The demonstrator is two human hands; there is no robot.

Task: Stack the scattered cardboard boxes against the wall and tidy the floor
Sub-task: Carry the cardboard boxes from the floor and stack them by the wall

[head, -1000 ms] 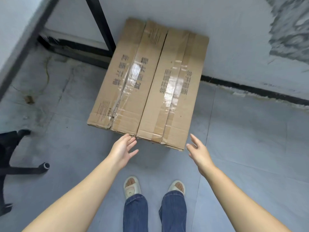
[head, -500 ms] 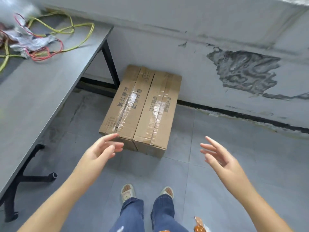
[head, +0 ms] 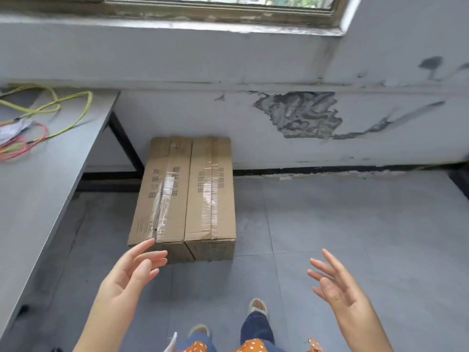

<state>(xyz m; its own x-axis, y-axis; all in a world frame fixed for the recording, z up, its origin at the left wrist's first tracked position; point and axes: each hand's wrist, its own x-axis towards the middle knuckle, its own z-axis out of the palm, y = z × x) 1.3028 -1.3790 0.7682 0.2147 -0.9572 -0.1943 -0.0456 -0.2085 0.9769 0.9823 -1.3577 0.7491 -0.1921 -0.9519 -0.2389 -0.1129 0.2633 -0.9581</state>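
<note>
Two long taped cardboard boxes lie side by side on the floor, their far ends against the wall: the left box (head: 162, 191) and the right box (head: 212, 191). My left hand (head: 132, 273) hovers open in front of the left box's near corner, fingers spread, holding nothing. My right hand (head: 335, 285) is raised open well to the right of the boxes, palm facing inward, empty.
A grey table (head: 38, 179) stands at the left with yellow and red cables (head: 38, 118) on it; its black leg (head: 127, 146) runs beside the boxes. Grey tiled floor (head: 342, 224) spreads to the right. The wall (head: 304, 115) shows peeled plaster under a window.
The view has risen and backed away from the boxes, so more wall and the window show. Both hands have drawn back from the boxes' near end and lifted, staying open.
</note>
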